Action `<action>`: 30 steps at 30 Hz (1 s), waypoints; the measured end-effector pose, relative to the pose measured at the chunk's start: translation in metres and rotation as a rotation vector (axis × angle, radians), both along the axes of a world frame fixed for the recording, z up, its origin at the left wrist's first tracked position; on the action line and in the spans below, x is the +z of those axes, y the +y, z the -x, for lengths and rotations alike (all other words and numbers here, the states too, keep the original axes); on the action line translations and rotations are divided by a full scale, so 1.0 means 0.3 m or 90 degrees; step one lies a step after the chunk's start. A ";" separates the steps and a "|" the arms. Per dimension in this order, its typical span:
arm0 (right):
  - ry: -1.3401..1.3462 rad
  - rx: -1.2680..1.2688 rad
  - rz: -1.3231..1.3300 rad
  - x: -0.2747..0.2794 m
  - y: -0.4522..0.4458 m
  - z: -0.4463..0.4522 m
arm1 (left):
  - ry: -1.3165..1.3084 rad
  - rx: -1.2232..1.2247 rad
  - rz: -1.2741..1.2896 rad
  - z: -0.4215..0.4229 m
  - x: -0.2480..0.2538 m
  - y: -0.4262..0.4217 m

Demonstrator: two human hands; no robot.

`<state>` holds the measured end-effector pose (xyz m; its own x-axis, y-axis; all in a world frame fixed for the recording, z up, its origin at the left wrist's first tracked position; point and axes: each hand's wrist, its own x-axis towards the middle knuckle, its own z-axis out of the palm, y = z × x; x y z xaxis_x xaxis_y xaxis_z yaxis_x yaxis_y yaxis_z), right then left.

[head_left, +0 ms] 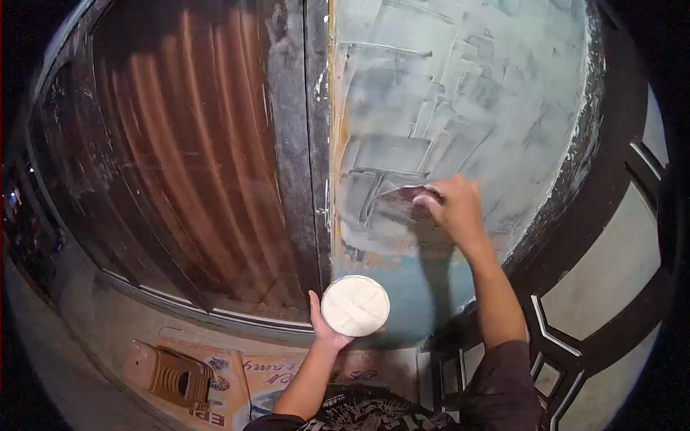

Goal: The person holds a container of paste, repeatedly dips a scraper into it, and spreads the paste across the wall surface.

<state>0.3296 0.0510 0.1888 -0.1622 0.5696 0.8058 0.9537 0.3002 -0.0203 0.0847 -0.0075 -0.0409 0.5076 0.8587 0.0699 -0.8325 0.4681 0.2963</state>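
A round container of white paste [355,306] rests in my left hand [330,332], whose thumb shows along its left side. The paste surface is smoothed, with a few ridges. My right hand [458,210] is up at the wall [503,122], its fingers closed on a putty knife [404,203]. The knife's blade lies flat against or very near the wall, pointing left. White-grey paste in overlapping strokes covers most of the wall. Below the blade is a bare blue-green strip [402,298].
A dark wooden frame [291,144] and a window with a brown curtain [194,144] stand on the left. Below lie a brown plastic stool [169,373] and a printed sheet [237,402]. Dark panelling with pale insets [600,266] curves along the right.
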 end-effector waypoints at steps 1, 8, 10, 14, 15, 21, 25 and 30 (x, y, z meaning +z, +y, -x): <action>-0.041 0.005 0.047 -0.062 -0.017 0.036 | -0.010 -0.010 -0.004 0.007 -0.005 -0.001; -0.251 0.033 0.057 -0.280 0.121 0.078 | -0.009 -0.022 -0.028 0.026 0.008 -0.012; -0.189 0.000 0.003 -0.107 0.127 0.063 | 0.006 -0.015 -0.033 0.027 0.017 -0.016; -0.094 -0.016 -0.099 0.174 0.093 0.008 | 0.029 -0.007 -0.013 0.037 0.025 -0.026; -0.057 -0.008 -0.133 0.201 0.073 0.001 | 0.017 -0.007 -0.038 0.037 0.019 -0.022; -0.185 0.054 0.091 -0.191 0.023 0.113 | -0.013 -0.019 -0.028 0.056 0.007 -0.036; -0.260 0.034 0.073 -0.269 0.126 0.133 | -0.018 -0.024 -0.036 0.061 -0.001 -0.036; -0.115 -0.018 -0.152 0.153 0.126 0.067 | -0.048 -0.029 -0.036 0.061 0.019 -0.043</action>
